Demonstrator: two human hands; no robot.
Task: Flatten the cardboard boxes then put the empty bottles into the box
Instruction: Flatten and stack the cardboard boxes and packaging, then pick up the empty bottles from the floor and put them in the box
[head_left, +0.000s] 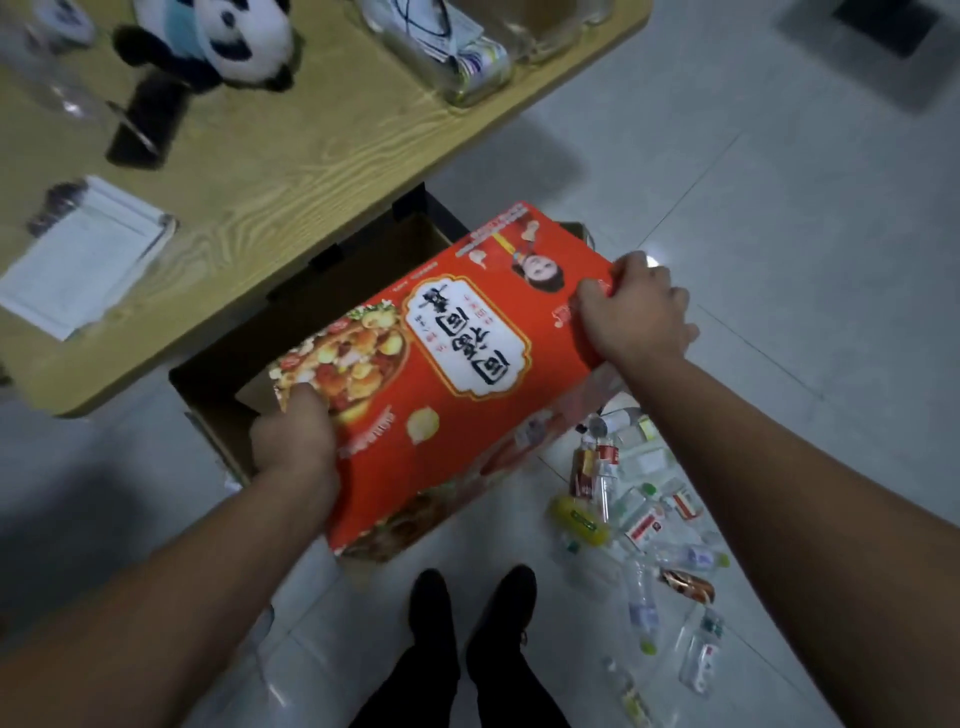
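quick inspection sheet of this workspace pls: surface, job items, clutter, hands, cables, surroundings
surface: pale tiled floor, with a wooden table at upper left.
job's things: red printed box held tilted over an open brown box; empty bottles lie in a loose pile on the floor at the right.
clutter: panda plush, papers and a clear container on the table.
grippers: left hand grips the red box's near-left edge; right hand grips its far-right corner.
cables: a cord-like loop in the clear container, too blurred to be sure.
surroundings: the person's dark shoes below the boxes.
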